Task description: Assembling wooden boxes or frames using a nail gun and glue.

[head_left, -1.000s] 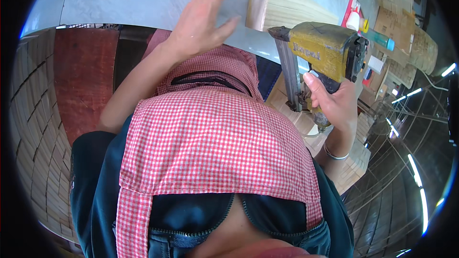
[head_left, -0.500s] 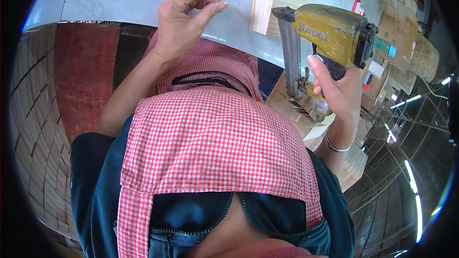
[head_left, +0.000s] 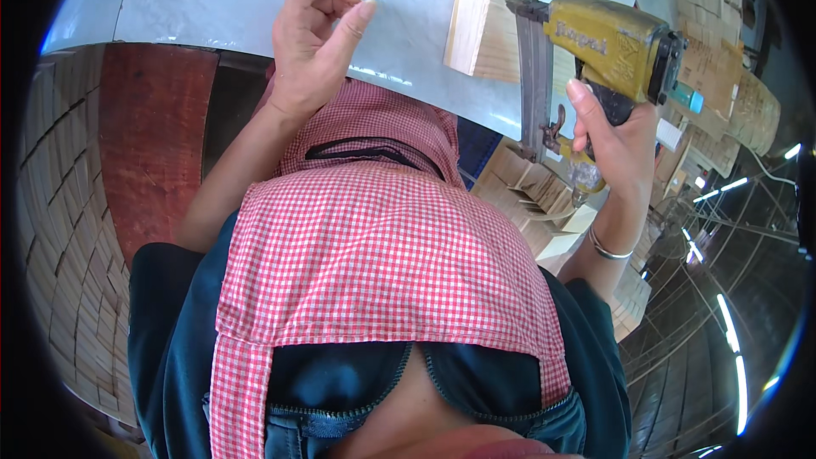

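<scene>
My right hand (head_left: 614,146) grips the handle of a yellow nail gun (head_left: 608,42), held upright beside the grey table top (head_left: 212,0). The gun's long grey magazine hangs down just right of a pale wooden block (head_left: 483,34) that lies on the table near its edge. My left hand (head_left: 316,30) hovers over the table with the fingers loosely curled and thumb near the fingertips; whether it pinches anything small I cannot tell. A red-and-white checked cloth (head_left: 374,255) covers my chest and hides the space below.
Stacks of small pale wooden pieces (head_left: 59,229) fill the left side, next to a reddish-brown board (head_left: 153,144). More wooden blocks (head_left: 535,191) lie below the table at the right, and bundles of wood (head_left: 722,85) stand at the far right.
My left hand has lifted off the wooden block and drawn back left, its fingers curling. My right hand has raised the nail gun and carried it up and to the right.
</scene>
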Demonstrator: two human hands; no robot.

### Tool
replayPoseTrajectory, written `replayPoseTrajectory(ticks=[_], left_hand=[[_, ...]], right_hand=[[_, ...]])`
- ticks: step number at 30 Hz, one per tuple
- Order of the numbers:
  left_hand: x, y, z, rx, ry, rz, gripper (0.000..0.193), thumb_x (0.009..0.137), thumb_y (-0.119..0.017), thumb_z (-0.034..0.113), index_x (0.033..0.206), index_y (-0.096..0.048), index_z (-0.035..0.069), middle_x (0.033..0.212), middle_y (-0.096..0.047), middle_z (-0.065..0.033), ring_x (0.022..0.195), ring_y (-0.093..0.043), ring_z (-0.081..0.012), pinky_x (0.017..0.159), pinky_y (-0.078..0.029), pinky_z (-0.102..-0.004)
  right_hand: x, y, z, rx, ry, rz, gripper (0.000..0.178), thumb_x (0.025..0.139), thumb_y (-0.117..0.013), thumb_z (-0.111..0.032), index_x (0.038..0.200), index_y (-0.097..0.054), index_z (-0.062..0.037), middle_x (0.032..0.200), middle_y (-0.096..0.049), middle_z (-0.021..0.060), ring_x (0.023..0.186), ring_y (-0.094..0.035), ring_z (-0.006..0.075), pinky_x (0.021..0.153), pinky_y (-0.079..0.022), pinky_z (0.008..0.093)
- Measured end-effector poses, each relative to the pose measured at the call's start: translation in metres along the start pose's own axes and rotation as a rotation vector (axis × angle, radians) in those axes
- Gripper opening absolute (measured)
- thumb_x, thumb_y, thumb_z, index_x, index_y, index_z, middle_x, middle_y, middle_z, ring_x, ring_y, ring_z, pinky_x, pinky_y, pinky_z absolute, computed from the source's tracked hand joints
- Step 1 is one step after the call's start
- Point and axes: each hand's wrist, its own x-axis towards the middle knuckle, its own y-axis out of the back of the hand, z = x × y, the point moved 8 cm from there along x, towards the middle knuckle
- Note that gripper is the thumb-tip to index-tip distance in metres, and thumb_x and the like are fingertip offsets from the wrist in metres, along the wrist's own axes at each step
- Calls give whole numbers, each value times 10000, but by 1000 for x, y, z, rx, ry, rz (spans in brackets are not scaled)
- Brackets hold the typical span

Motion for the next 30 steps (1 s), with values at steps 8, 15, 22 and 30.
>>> replayPoseTrajectory(ticks=[8,15,22,30], left_hand=[[-1,5,-5,-95,24,-6,314,949,-604,-36,1256,-586,26,865,-530,-3,781,-485,-69,692,-406,-177],[0,0,-2,42,32,-21,129,956,-661,47,1078,-661,3,826,-568,-6,728,-499,-67,659,-417,-178],[9,1,-16,122,449,-113,173,932,-740,179,886,-694,19,768,-601,-5,667,-519,-76,608,-433,-182],[17,-178,38,922,-576,-502,592,727,-852,466,1134,-660,82,1224,-595,-132,1083,-589,-248,1031,-423,-451]], right_hand=[[15,1,0,0,-14,-26,256,868,-781,-218,923,-689,14,613,-613,17,429,-514,85,410,-404,201],[35,8,-4,-88,33,-142,249,861,-784,-215,905,-689,11,597,-603,18,423,-513,88,400,-391,201],[18,36,16,10,60,26,243,852,-789,-207,896,-688,10,590,-593,16,421,-499,84,409,-388,203],[8,73,72,58,-35,172,241,852,-787,-205,895,-691,12,586,-587,11,431,-489,76,413,-392,205]])
